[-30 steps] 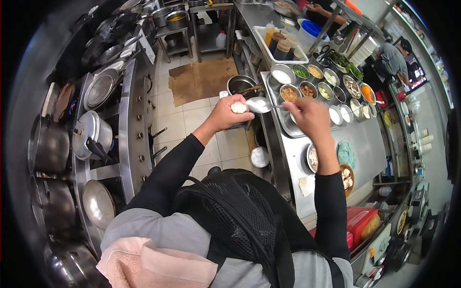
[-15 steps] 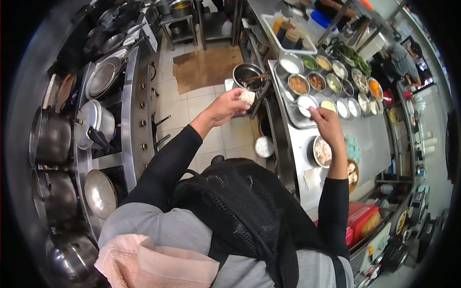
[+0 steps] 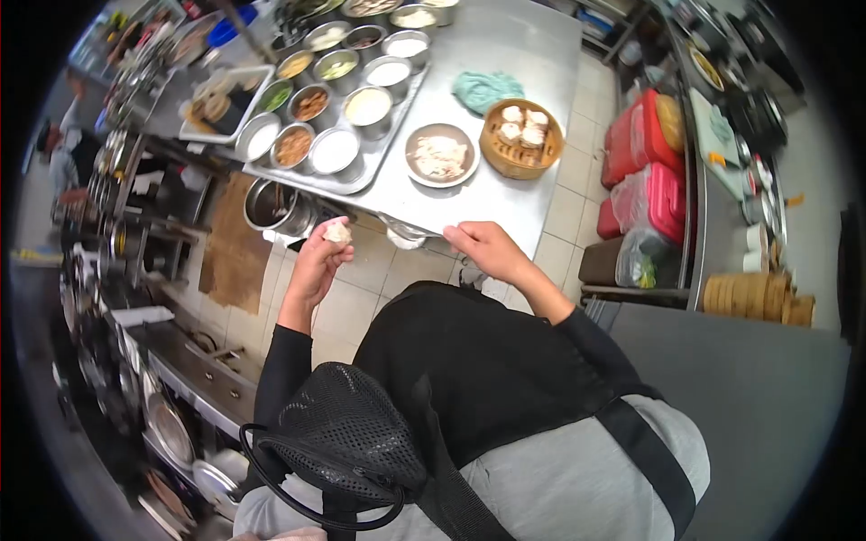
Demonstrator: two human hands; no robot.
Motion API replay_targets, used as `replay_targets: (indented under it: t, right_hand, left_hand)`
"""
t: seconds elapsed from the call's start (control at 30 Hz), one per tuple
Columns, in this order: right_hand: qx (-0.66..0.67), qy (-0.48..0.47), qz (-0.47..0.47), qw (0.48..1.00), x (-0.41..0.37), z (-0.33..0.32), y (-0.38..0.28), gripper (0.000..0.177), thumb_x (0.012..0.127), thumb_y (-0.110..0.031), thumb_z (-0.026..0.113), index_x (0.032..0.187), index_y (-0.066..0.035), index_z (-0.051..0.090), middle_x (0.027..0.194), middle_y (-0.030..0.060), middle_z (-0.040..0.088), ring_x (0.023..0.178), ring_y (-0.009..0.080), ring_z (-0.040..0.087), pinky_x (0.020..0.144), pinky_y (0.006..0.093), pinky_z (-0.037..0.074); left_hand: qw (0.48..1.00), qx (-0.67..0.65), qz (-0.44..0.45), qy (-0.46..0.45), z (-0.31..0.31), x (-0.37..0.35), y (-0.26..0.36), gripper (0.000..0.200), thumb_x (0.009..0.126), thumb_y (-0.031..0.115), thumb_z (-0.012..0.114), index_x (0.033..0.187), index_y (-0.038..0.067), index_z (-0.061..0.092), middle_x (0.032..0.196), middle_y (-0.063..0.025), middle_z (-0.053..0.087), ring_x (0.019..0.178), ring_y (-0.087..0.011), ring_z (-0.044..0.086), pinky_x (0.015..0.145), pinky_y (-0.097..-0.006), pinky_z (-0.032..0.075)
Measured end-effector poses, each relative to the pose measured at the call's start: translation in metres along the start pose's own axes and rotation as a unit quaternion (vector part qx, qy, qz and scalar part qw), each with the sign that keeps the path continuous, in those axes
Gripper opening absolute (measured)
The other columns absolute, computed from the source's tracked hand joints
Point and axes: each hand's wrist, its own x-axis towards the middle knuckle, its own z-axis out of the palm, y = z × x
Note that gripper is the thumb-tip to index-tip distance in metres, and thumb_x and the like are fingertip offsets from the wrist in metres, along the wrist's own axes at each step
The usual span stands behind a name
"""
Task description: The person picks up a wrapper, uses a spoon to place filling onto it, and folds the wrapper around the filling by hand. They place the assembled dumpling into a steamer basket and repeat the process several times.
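Observation:
My left hand (image 3: 313, 270) is closed round a small whitish dumpling (image 3: 337, 233), held up between thumb and fingers off the counter's front edge. Close to that edge, my right hand (image 3: 488, 251) has its fingers curled in with the thumb on top; whatever it may hold is too small or hidden to make out. Beyond it on the steel counter stands a bowl of pale shredded filling (image 3: 440, 157). Beside the bowl, a round bamboo steamer (image 3: 521, 160) carries several white-topped dumplings (image 3: 523, 126).
A crumpled green cloth (image 3: 488, 92) lies behind the steamer. Metal tins of ingredients, such as a white one (image 3: 335, 151), fill a tray to the left. Below the counter is a dark pot (image 3: 271, 207). Red containers (image 3: 636, 135) sit on the right shelf.
My view and body have turned right, toward the counter. The dumpling has stayed in my left hand. My right hand has moved from beside the tins to the counter's front edge.

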Motion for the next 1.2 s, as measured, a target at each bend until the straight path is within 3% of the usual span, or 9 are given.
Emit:
replay_targets:
  t: [0.07,0.2,0.47,0.57,0.6,0.7,0.93,1.0,1.2]
  right_hand:
    - [0.022,0.061,0.022,0.998,-0.022,-0.017,0.031,0.052,0.103,-0.045,0.058,0.077,0.0,0.065,0.065,0.0027,0.055,0.065,0.0116,0.048,0.063,0.0303,0.043]
    - [0.063,0.209,0.043,0.975,-0.063,-0.058,0.051,0.049,0.105,-0.04,0.057,0.075,-0.001,0.061,0.069,0.0005,0.055,0.069,0.0093,0.049,0.066,0.0276,0.043]
    - [0.098,0.333,0.1,0.933,-0.124,-0.122,0.103,0.048,0.106,-0.039,0.057,0.074,-0.002,0.059,0.068,-0.003,0.049,0.067,0.0076,0.043,0.063,0.0264,0.037]
    - [0.098,0.35,0.123,0.924,-0.137,-0.133,0.124,0.048,0.105,-0.039,0.057,0.073,-0.003,0.059,0.066,-0.0036,0.047,0.066,0.0073,0.041,0.061,0.0265,0.036]
    - [0.095,0.357,0.13,0.92,-0.139,-0.137,0.129,0.048,0.105,-0.04,0.057,0.073,-0.004,0.06,0.066,-0.0038,0.047,0.065,0.0072,0.041,0.061,0.0264,0.035]
    - [0.095,0.369,0.132,0.915,-0.142,-0.149,0.138,0.049,0.105,-0.041,0.057,0.073,-0.004,0.06,0.066,-0.0036,0.048,0.065,0.0072,0.041,0.06,0.0268,0.035]
    - [0.08,0.37,0.104,0.92,-0.127,-0.168,0.143,0.051,0.105,-0.043,0.058,0.074,-0.002,0.061,0.066,-0.0018,0.05,0.066,0.0084,0.044,0.062,0.0277,0.038]
    - [0.07,0.36,0.097,0.925,-0.12,-0.173,0.141,0.051,0.105,-0.042,0.058,0.075,-0.001,0.061,0.066,-0.001,0.05,0.067,0.0086,0.045,0.063,0.0279,0.04]
    - [0.083,0.355,0.089,0.927,-0.111,-0.182,0.136,0.051,0.105,-0.042,0.057,0.074,-0.002,0.061,0.066,-0.0017,0.05,0.066,0.0084,0.044,0.062,0.0279,0.039]
  left_hand:
    - [0.999,0.049,-0.008,-0.02,0.034,0.024,0.008,0.045,0.093,0.001,0.061,0.137,0.0,0.054,0.115,-0.0074,0.063,0.097,-0.0174,0.068,0.086,-0.0277,0.057]
    - [0.937,0.298,0.112,-0.144,0.119,0.096,0.027,0.047,0.089,0.009,0.075,0.131,-0.002,0.058,0.124,-0.0085,0.062,0.109,-0.0166,0.065,0.09,-0.0284,0.054]
    - [0.874,0.342,0.237,-0.251,0.279,0.243,-0.004,0.047,0.078,0.02,0.084,0.118,0.002,0.066,0.108,-0.005,0.068,0.104,-0.0136,0.063,0.091,-0.0296,0.05]
    - [0.78,0.478,0.337,-0.22,0.323,0.25,-0.004,0.036,0.078,0.025,0.083,0.109,0.012,0.072,0.108,-0.0051,0.072,0.104,-0.0218,0.064,0.094,-0.0363,0.049]
    - [0.779,0.482,0.335,-0.222,0.327,0.257,-0.01,0.036,0.078,0.025,0.083,0.109,0.012,0.072,0.108,-0.0051,0.072,0.104,-0.0218,0.064,0.094,-0.0363,0.049]
    - [0.684,0.601,0.368,-0.188,0.331,0.268,-0.023,0.042,0.078,0.036,0.083,0.112,0.015,0.072,0.107,-0.0052,0.073,0.11,-0.0255,0.062,0.098,-0.0385,0.041]
    - [0.601,0.646,0.435,-0.179,0.327,0.273,-0.025,0.038,0.076,0.035,0.082,0.108,0.017,0.072,0.097,-0.0052,0.07,0.103,-0.0275,0.06,0.094,-0.0418,0.04]
    - [0.539,0.696,0.436,-0.189,0.335,0.269,-0.02,0.033,0.074,0.028,0.08,0.105,0.017,0.073,0.094,-0.0059,0.071,0.107,-0.0268,0.06,0.093,-0.0413,0.04]
    - [0.561,0.644,0.483,-0.194,0.323,0.258,-0.017,0.047,0.073,0.033,0.081,0.116,0.018,0.068,0.108,-0.0053,0.069,0.108,-0.0281,0.06,0.094,-0.0426,0.041]
